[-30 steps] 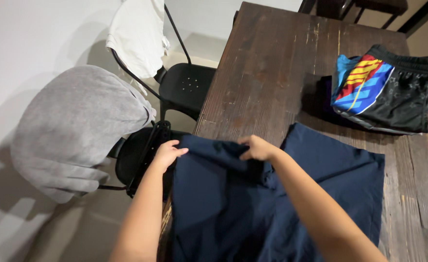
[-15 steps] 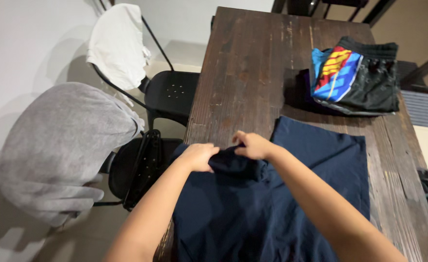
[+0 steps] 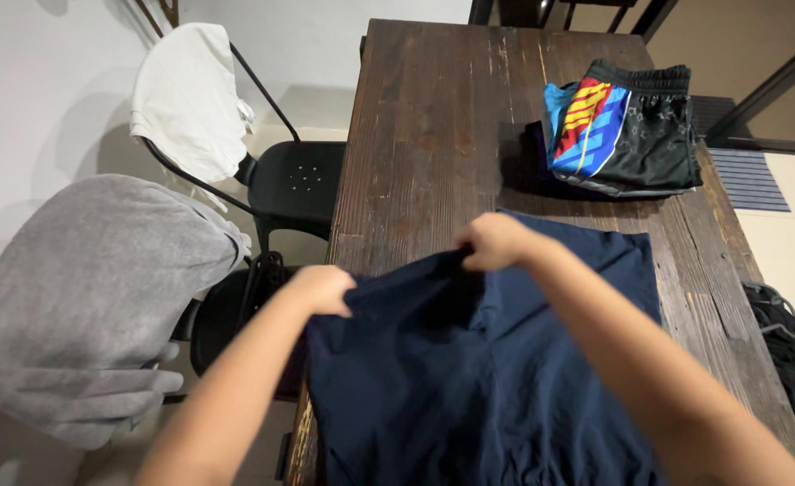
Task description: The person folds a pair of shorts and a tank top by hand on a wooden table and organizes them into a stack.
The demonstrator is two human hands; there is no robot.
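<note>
A dark navy garment [image 3: 469, 378] lies spread over the near end of a dark wooden table [image 3: 433, 135]. My left hand [image 3: 323, 288] grips its top edge at the table's left side. My right hand [image 3: 495, 241] pinches the same edge further right, and the cloth between the two hands is lifted and bunched. Further back on the right lies a folded stack of clothes [image 3: 623, 126], black with a blue, red and yellow panel.
Two black metal chairs stand left of the table. The near one carries a grey hoodie [image 3: 82, 288], the far one [image 3: 298, 180] a white garment [image 3: 186, 99]. Dark cloth and cords [image 3: 789, 342] lie on the floor at the right.
Both hands have shifted along the navy garment's top edge, the left hand back toward the table's left side, and the fabric between them is raised. The view has tilted slightly.
</note>
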